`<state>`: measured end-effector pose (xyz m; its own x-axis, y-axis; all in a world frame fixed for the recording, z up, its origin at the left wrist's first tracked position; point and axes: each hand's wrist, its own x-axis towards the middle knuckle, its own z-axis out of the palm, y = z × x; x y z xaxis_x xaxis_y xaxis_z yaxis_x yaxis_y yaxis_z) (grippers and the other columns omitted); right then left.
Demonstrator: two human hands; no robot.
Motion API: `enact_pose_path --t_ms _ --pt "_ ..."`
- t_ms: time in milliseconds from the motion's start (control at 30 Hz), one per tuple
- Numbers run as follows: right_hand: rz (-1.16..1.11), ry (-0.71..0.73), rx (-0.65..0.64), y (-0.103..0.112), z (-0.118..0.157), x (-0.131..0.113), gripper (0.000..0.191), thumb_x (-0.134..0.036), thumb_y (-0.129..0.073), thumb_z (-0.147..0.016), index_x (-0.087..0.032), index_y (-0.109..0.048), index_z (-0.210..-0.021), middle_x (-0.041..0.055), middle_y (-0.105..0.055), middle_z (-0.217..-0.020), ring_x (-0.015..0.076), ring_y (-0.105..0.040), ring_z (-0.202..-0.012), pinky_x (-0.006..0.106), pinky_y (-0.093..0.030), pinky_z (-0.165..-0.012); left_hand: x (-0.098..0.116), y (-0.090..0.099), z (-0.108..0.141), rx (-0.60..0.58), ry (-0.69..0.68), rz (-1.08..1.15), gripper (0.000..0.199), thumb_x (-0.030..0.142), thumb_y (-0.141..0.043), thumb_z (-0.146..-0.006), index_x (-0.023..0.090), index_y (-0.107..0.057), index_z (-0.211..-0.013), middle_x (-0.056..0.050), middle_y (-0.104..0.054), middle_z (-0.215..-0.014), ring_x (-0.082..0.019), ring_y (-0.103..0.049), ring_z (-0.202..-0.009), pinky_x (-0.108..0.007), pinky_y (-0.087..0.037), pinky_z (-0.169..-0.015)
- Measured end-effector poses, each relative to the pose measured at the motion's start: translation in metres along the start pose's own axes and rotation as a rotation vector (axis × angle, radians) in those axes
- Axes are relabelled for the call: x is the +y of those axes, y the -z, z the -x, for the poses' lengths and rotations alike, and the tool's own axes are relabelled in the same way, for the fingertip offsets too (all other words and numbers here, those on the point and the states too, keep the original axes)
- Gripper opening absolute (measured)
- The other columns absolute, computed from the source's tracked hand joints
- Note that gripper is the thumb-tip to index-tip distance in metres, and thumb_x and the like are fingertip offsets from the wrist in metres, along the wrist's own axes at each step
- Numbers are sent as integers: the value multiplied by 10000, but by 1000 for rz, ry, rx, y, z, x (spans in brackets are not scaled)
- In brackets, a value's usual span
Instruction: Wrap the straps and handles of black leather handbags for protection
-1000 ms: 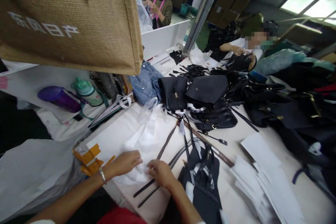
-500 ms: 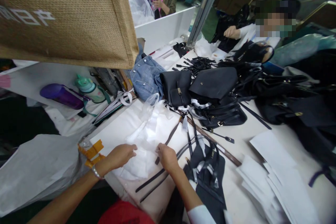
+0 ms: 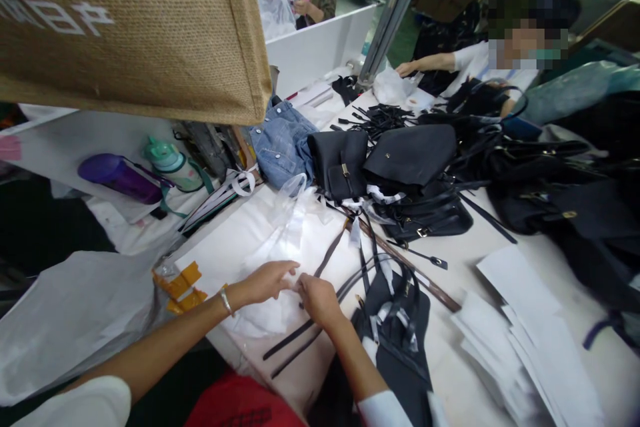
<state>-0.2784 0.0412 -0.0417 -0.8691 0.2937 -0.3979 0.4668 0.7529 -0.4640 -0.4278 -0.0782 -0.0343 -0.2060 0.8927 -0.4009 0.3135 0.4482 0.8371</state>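
Note:
My left hand (image 3: 273, 279) reaches over the crumpled white plastic wrapping (image 3: 273, 313), its fingers partly stretched and apart, the tips close to my other hand. My right hand (image 3: 319, 298) is closed, thumb against the fingers, at the right side of the wrapping. What it pinches is too small or hidden to make out. A dark brown strap (image 3: 330, 252) runs down behind my right fingers; I cannot tell whether they touch it. Just right of my right forearm lies a black backpack (image 3: 400, 347) with thin straps and white-wrapped handles.
Black bags (image 3: 410, 157) and a denim item (image 3: 285, 140) lie farther back. White sheets (image 3: 530, 340) are stacked at right. A burlap bag (image 3: 150, 33) hangs upper left, above a purple bottle (image 3: 120, 177). Two co-workers are beyond the table.
My left hand has moved right, close to my right hand, and its fingers are more stretched. My right hand has stayed nearly in place. The co-worker at right has extended an arm leftward.

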Motion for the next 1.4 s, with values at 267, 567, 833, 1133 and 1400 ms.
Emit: enact_pose_path --t_ms 267,567,833,1133,1400 --pt "-30 -109 -43 -10 -5 9 265 -406 -386 -966 -219 -571 -941 34 -699 -793 181 -646 -758 247 -353 -617 -33 -7 -17 -134 162 275 198 354 -574 -749 156 -576 -755 8 -613 -612 -101 -521 -393 -182 -310 -358" --pt "110 -280 84 -63 7 -8 322 -303 -679 -787 -179 -527 -1042 94 -625 -993 228 -651 -791 279 -425 -619 -50 -3 -13 -20 114 268 220 330 -497 -814 162 -552 -684 28 -568 -529 -92 -485 -403 -188 -313 -409" --pt "-295 -205 267 -61 10 4 52 -167 -514 -814 -215 -500 -824 3 -588 -795 162 -588 -728 249 -411 -667 -51 13 -1 -70 118 230 142 275 -507 -792 167 -581 -737 47 -521 -446 -105 -452 -411 -195 -307 -441" --pt "-528 -402 477 -40 27 15 346 -244 -516 -805 -182 -449 -1139 0 -574 -776 187 -608 -714 265 -445 -651 -32 29 10 -40 79 125 116 250 -534 -791 172 -614 -761 23 -606 -592 -109 -479 -466 -214 -336 -500" --pt "54 104 96 -13 26 1 251 -36 -422 -814 -202 -565 -936 58 -640 -856 195 -597 -824 266 -412 -717 18 24 7 -122 -341 -235 171 259 -516 -854 203 -651 -766 17 -418 -1446 -136 -599 -819 -269 -390 -822"
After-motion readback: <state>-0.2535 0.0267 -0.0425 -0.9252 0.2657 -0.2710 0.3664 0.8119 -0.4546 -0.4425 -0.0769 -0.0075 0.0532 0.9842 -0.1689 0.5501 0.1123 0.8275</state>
